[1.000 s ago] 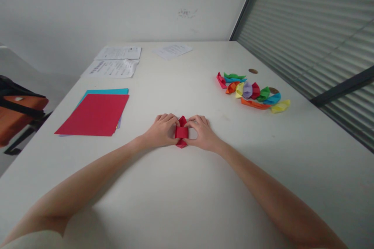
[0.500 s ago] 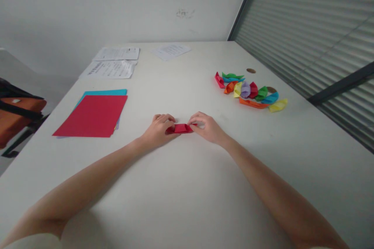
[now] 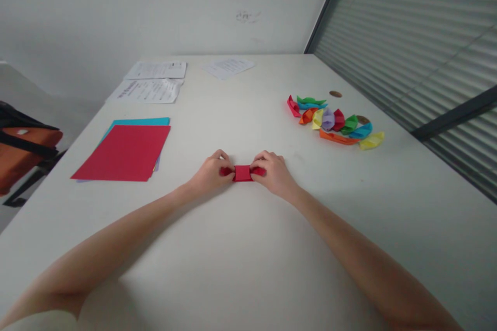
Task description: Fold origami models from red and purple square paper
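white table under both hands. paper stack, red sheet on top, blue edge showing, left of the left hand. boats, folded, many colours, clustered beyond and right of the right hand. hands apart, each pinching one end of the red fold. fold lies between them: squarish flat middle, straight edges, darker ends partly hidden by fingers.

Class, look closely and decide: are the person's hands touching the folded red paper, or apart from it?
Touching. The head view shows the left hand and right hand each gripping one end of the folded red paper, its middle visible between them.
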`<state>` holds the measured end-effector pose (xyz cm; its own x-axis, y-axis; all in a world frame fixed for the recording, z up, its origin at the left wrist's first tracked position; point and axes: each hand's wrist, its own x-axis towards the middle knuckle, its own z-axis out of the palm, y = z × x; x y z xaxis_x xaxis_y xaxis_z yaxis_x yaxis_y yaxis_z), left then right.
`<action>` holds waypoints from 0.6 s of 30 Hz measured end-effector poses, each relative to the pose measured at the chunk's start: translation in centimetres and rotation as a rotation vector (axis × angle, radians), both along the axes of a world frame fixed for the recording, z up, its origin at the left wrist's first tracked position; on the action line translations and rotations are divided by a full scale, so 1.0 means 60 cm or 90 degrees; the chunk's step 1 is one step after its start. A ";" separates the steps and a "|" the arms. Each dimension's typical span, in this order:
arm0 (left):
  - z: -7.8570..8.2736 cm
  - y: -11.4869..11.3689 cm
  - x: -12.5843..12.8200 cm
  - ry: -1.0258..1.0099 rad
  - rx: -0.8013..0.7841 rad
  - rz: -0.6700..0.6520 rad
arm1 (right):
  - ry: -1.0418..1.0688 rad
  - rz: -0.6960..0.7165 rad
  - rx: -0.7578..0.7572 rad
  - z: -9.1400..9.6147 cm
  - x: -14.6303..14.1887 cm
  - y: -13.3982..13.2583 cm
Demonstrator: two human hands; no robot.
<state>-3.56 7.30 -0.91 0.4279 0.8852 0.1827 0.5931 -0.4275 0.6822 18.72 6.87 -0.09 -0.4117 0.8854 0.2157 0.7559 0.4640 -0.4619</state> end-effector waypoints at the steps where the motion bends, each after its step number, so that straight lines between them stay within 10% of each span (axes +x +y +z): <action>1: 0.002 0.001 -0.001 0.011 -0.009 -0.001 | -0.002 0.002 0.002 -0.002 0.000 0.000; 18: 0.006 0.009 -0.007 0.082 0.002 -0.001 | 0.014 0.008 -0.028 -0.021 0.012 0.004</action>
<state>-3.99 7.84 -0.57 0.4488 0.8842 0.1291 0.6750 -0.4302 0.5995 19.45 7.09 -1.37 -0.4184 0.8890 0.1860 0.7395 0.4523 -0.4986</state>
